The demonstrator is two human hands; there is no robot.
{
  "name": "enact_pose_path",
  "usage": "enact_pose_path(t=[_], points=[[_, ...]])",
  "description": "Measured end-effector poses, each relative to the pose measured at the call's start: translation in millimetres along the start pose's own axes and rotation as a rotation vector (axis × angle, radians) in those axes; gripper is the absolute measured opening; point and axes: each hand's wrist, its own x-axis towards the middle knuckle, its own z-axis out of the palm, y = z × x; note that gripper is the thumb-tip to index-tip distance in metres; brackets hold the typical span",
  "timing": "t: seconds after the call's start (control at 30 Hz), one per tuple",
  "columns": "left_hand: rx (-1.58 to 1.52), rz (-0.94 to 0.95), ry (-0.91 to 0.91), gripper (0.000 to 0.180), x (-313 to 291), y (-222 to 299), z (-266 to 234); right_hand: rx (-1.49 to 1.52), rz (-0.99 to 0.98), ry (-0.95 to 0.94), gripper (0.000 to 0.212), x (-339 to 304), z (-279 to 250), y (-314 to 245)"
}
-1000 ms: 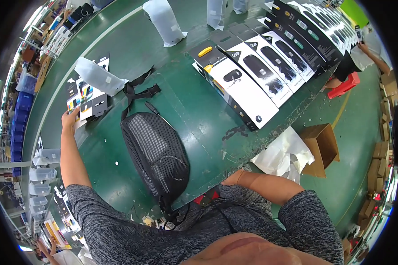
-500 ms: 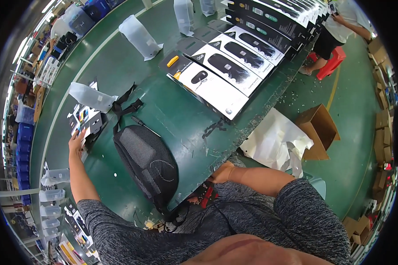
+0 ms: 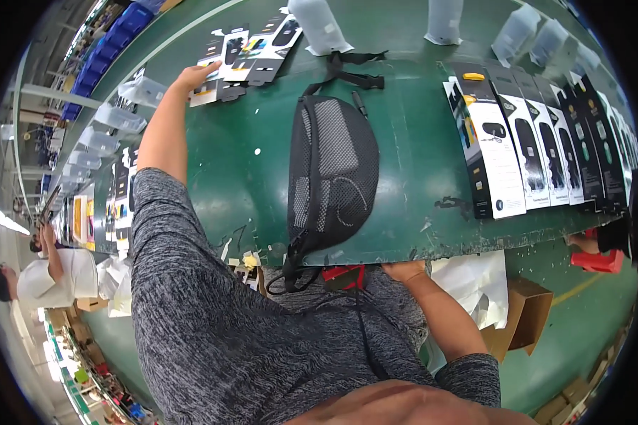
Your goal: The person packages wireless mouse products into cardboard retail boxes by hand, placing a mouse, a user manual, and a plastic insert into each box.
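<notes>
My left hand (image 3: 195, 76) reaches to the far left of the green table, its fingers stretched out onto several flat printed cartons (image 3: 268, 51); the thumb is hard to make out. Between my arms lies a black mesh waist bag (image 3: 337, 159), its straps trailing away at the far end. A dark pen-like stick (image 3: 359, 103) lies beside the bag's upper right side. Down at the table's near edge is my right hand (image 3: 404, 270), with its fingers mostly hidden at the edge.
Several white and black boxes (image 3: 500, 156) stand in a row on the right. Frosted plastic-wrapped items (image 3: 319, 27) line the far side and the left. An open brown carton (image 3: 523, 312) and white sheeting (image 3: 475, 280) are at the lower right. Another person (image 3: 53, 276) works at left.
The view has swung left, so the bag and boxes appear turned and further right. My left hand stays at the flat cartons, my right at the near edge.
</notes>
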Motion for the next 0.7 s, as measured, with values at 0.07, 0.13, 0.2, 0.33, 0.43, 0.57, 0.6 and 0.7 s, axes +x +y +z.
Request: enact_pose_path(t=[0.07,0.13,0.2,0.33,0.43,0.57,0.6,0.7], points=[[-0.006,0.060,-0.013,0.129,-3,3,7,-0.046,-0.053,0.084,0.060,2,1,-2],[-0.023,0.041,-0.008,0.133,13,-28,-12,-0.090,-0.171,0.168,0.056,8,0,-12],[0.063,0.049,0.025,0.128,23,-2,17,-0.097,-0.135,0.161,0.055,9,4,-8],[0.089,0.048,0.086,0.108,21,41,58,-0.094,-0.095,0.176,0.055,5,7,0],[0.114,0.037,0.099,0.105,23,52,66,-0.055,-0.058,-0.001,0.065,6,3,1],[-0.341,-0.050,0.200,0.100,54,15,51,-0.124,-0.114,0.001,0.063,12,3,-4],[-0.468,-0.051,0.136,0.097,53,15,41,-0.121,-0.108,-0.007,0.063,10,3,-6],[-0.653,0.022,0.031,0.058,40,21,41,-0.064,-0.119,0.023,0.061,8,16,5]])
